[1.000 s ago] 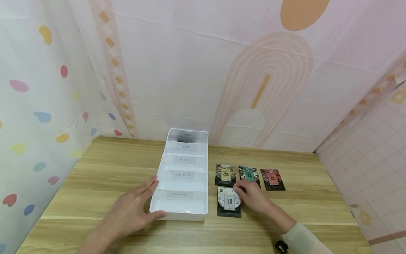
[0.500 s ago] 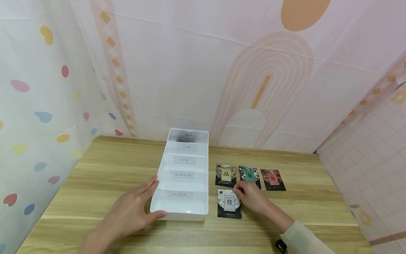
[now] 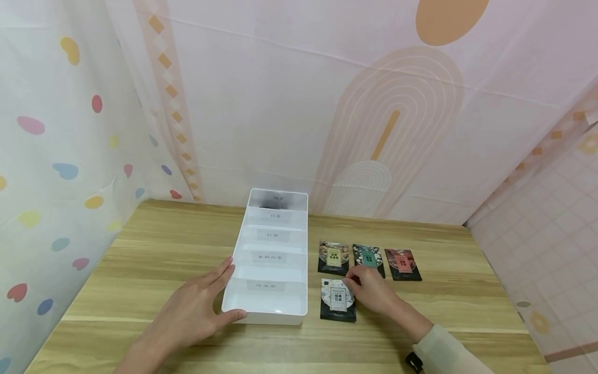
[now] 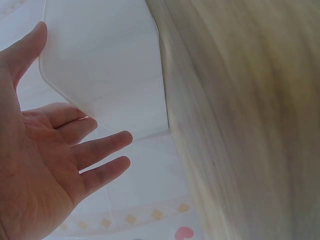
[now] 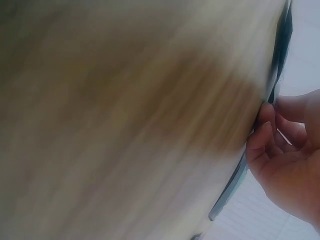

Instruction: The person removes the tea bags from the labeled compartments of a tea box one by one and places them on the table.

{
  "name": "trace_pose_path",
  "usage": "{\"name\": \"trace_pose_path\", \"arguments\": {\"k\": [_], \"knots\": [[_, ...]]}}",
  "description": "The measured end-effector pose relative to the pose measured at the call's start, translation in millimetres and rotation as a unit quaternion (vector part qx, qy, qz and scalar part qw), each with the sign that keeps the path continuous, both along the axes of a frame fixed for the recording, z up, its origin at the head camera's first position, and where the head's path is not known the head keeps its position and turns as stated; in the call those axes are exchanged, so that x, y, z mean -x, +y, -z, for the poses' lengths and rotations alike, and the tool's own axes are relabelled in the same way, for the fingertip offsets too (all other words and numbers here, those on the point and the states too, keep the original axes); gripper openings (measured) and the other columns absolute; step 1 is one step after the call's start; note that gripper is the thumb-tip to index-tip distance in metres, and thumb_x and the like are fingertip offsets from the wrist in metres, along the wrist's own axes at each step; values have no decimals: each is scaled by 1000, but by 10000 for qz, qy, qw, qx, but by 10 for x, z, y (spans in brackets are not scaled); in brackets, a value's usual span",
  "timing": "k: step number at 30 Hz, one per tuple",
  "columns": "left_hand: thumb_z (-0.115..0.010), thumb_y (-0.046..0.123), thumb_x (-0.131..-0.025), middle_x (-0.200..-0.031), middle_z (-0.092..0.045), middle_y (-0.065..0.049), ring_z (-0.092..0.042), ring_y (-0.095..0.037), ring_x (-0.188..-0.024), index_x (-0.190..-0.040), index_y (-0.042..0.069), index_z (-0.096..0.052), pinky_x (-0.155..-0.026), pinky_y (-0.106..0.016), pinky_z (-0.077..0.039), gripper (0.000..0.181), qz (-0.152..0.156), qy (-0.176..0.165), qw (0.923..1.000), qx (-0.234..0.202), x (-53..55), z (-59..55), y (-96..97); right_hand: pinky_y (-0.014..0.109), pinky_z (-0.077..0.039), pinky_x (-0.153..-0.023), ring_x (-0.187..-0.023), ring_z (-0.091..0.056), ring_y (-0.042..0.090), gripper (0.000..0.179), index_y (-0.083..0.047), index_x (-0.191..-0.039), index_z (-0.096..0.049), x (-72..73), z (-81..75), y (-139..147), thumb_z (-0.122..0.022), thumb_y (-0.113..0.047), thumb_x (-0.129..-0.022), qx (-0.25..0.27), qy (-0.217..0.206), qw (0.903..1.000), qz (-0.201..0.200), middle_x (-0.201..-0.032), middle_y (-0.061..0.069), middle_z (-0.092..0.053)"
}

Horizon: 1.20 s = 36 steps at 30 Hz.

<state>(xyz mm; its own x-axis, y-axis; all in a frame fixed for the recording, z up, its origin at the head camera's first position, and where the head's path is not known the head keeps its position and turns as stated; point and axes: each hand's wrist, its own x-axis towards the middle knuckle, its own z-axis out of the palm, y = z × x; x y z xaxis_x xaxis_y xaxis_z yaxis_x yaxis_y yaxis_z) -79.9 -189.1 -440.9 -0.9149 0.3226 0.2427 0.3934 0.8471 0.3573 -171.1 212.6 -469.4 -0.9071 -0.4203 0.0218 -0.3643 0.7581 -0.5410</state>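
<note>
A long white divided box [image 3: 273,319] stands on the wooden table, with labelled compartments running front to back. My left hand [image 3: 198,306] lies at its near left corner, fingers fairly straight along the left side and thumb against the front. In the left wrist view the box's pale outer wall [image 4: 110,65] shows beside the spread fingers [image 4: 102,150]. To the right of the box is a black-and-white tea packet [image 3: 337,298]. My right hand [image 3: 374,291] pinches its upper right edge between thumb and fingers, and the packet [image 5: 283,42] appears edge-on in the right wrist view.
Behind the held packet lie a yellow-labelled tea packet [image 3: 333,257], a green-labelled one [image 3: 367,255] and a red-labelled one [image 3: 402,264] in a row. Something dark [image 3: 269,208] shows in the farthest compartment. Patterned cloth [image 3: 252,114] hangs behind the table.
The white-labelled packet has dropped slightly toward the near side in my right hand since the first frame. My left hand has kept its place at the box.
</note>
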Motion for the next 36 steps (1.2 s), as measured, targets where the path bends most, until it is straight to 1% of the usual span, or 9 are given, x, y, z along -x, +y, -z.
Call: {"name": "trace_pose_path", "arguments": {"k": [9,15,19,22,25,30,36], "knots": [[-75,67,-87,-160,-47,-14,-62,-42,-127,-150,-4,-54,-102,-56,-53,97,11,-4,10000,-12,-8,3,-3,25,-45,-55,-69,-51,9,16,-14,-87,-70,1,-11,0,-70,-6,-100,47,-65,10000,31,-82,-6,-59],[-73,69,-88,-160,-48,-14,-63,-42,-127,-150,-4,-53,-102,-55,-53,97,18,-20,10000,-23,-13,3,-3,24,-42,-52,-64,-50,9,15,-13,-88,-70,22,-86,20,-69,-6,-101,81,-144,9998,67,-79,-6,-59],[-73,68,-88,-159,-48,-15,-63,-42,-127,-150,-4,-53,-101,-55,-53,97,30,-10,10000,-25,-11,1,-3,24,-42,-51,-60,-49,8,13,-11,-90,-72,67,-187,45,-68,-5,-101,125,-120,9998,70,-78,-5,-61],[-73,68,-88,-159,-48,-15,-63,-42,-127,-150,-4,-53,-101,-55,-53,97,31,0,10000,-3,-7,-1,-4,25,-42,-50,-58,-49,9,10,-9,-94,-73,106,-295,57,-68,-7,-102,133,-30,9999,35,-79,-3,-63],[-74,67,-88,-159,-48,-15,-63,-42,-126,-150,-4,-54,-101,-56,-54,97,43,38,10000,12,-2,-1,-3,27,-43,-50,-58,-50,10,8,-8,-100,-75,144,-411,57,-68,-9,-103,140,125,9998,50,-82,-2,-64],[-74,67,-88,-159,-48,-15,-63,-42,-126,-149,-4,-54,-101,-56,-54,96,74,77,9999,24,-1,4,-5,29,-45,-53,-65,-53,12,10,-6,-108,-74,211,-569,13,-67,-12,-104,309,334,9989,140,-91,-2,-66],[-74,67,-87,-159,-48,-15,-63,-41,-126,-149,-4,-54,-101,-55,-54,97,65,104,9999,21,0,9,-6,30,-49,-56,-73,-58,13,15,-6,-115,-74,315,-697,-111,-66,-13,-104,603,664,9960,11,-98,5,-71]]}}
